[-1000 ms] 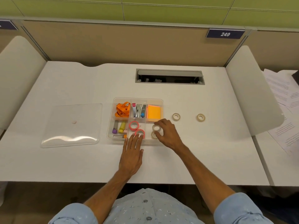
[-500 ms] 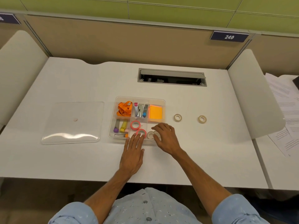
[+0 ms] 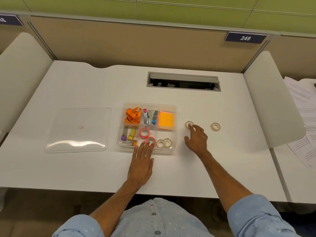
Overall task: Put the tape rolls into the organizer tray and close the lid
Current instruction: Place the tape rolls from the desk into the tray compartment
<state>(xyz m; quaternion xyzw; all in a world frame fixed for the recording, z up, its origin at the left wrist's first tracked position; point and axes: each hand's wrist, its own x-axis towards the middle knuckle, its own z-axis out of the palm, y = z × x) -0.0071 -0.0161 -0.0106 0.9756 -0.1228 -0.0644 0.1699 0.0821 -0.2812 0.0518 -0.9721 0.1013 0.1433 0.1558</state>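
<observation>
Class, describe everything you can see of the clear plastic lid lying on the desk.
The clear plastic lid is a flat, see-through rectangle with rounded corners and a raised rim. A small round tan spot sits near its middle, and light glints along its near edge. It lies flat on the white desk, left of the clear organizer tray, apart from it. Neither hand touches it, so the tray is still uncovered.

Open tabletop point(image 3: 222, 151) is left around the far roll point(image 3: 215, 126); the near-right tray point(image 3: 174, 106) compartment is partly filled by two rolls point(image 3: 164, 143).
</observation>
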